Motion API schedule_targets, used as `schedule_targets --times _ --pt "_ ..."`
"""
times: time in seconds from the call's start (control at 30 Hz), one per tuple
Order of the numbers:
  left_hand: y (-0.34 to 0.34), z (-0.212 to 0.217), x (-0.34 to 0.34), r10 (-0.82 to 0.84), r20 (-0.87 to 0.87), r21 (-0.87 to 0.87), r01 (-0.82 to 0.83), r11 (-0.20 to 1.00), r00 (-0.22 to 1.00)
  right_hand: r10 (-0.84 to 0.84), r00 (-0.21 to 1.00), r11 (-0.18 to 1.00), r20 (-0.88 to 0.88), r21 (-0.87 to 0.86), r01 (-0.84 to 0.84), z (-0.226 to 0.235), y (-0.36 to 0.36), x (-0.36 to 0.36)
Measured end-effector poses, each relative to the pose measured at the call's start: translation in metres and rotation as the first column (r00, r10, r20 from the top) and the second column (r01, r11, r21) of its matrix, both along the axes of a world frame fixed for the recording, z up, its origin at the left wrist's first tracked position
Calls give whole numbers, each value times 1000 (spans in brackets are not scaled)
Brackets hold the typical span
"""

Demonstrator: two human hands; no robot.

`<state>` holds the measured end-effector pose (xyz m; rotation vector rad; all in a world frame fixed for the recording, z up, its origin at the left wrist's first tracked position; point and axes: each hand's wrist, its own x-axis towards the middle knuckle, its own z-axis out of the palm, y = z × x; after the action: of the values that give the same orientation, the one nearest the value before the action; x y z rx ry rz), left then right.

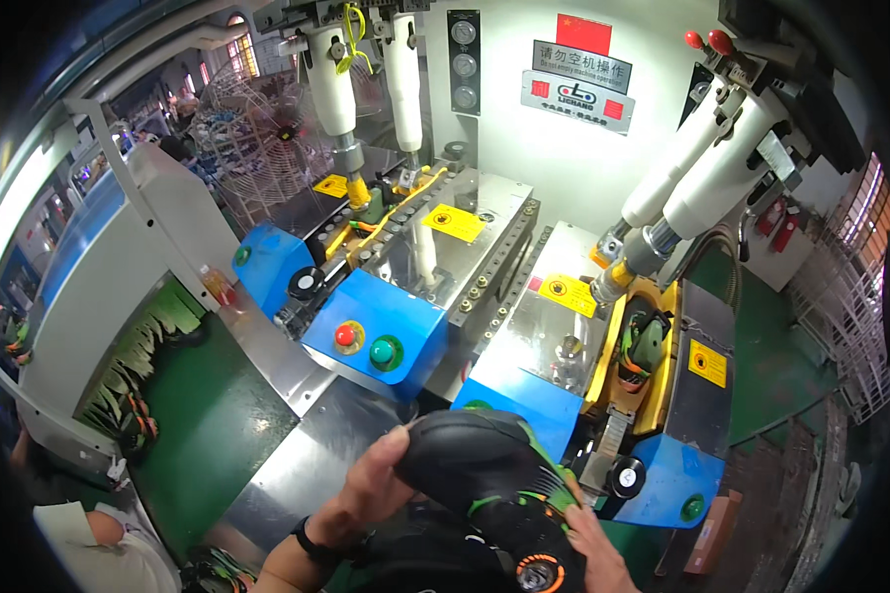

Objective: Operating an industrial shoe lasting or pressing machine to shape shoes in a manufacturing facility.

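Low in the middle of the view, a black shoe (460, 453) with green edging is held between my two hands. My left hand (378, 479), with a dark band at its wrist, closes on the smooth black end at the left. My right hand (591, 539) grips the green-edged side, its fingertips curled on the rim. Closer to me, an orange ring (539, 573) shows on black material. Ahead on the right, another green and black shoe (646, 346) sits between yellow pads (663, 381) of the machine, under a white cylinder (707, 168).
Blue machine housings stand ahead, one with a red button (345, 336) and a green button (386, 352). A second station (376, 212) lies at the left back. Left is a machine with a fringed opening (148, 346); more shoes (218, 573) are low left. A person's sleeve (119, 563) shows nearby.
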<state>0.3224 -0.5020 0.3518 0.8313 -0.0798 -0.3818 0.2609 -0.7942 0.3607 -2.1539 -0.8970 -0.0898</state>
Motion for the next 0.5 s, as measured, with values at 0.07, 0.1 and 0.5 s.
schedule_targets --times 0.07,0.1,0.5 --pt "2 15 4 -36 82 113 27 993 996 45 993 999 105 1 -46 4 -3 6" --pt "4 20 6 -32 11 104 31 994 999 44 992 999 117 6 -45 5 -1 7" --pt "63 2 9 -18 -144 34 23 999 989 139 965 974 222 -205 -93 14 52 33"
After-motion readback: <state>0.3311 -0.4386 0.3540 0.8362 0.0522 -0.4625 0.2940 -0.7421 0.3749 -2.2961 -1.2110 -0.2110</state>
